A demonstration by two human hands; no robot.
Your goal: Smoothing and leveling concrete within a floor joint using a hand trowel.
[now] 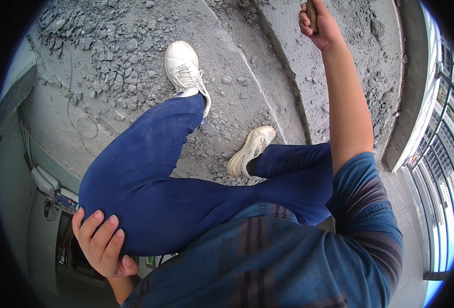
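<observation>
The floor is gray and dusty, and lots of broken stones lie on it. A brown handle is at the top of the view, right of the middle, over the gray floor. The right hand has its grip curled tight around the handle. The handle's far end goes out of view, so I cannot tell what is on it. The right arm reaches out long and nearly straight.

Near the handle, a long, rough edge runs across the floor. Two white shoes stand on the floor, one farther out than the other. The pants are blue, and the left knee is bent. The left hand rests on that knee, its grip wide, with the fingers a little apart. The shirt is blue with dark stripes.

A thin wire lies on the left. Far right, tall buildings show behind a rail.
</observation>
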